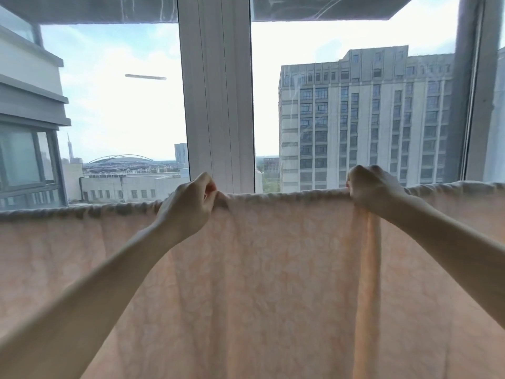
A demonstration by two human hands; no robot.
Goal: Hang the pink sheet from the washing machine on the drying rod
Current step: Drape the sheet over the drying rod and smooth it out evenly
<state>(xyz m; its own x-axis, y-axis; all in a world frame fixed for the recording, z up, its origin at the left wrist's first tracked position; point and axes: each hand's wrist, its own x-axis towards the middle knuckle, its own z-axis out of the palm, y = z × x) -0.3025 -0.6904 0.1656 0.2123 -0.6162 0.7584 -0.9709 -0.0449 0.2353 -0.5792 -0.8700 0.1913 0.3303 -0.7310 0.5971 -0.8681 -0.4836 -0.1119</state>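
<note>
Two hands grip the top fold of the pale pink, faintly patterned cotton sheet (273,269), which already hangs draped over the drying rod; the rod itself is hidden under the fold. Our left hand (188,206) pinches a bunch of cloth at the fold, left of the white window post (216,91) behind it. Our right hand (374,190) curls over the fold to the right of that post, above a gathered pleat. We judge the sheet soft, limp and probably damp, so it will drag and bunch; the top edge is the place to hold and slide it flat. Beyond the post stands a grey tower block (363,116); nothing blocks the sheet
</note>
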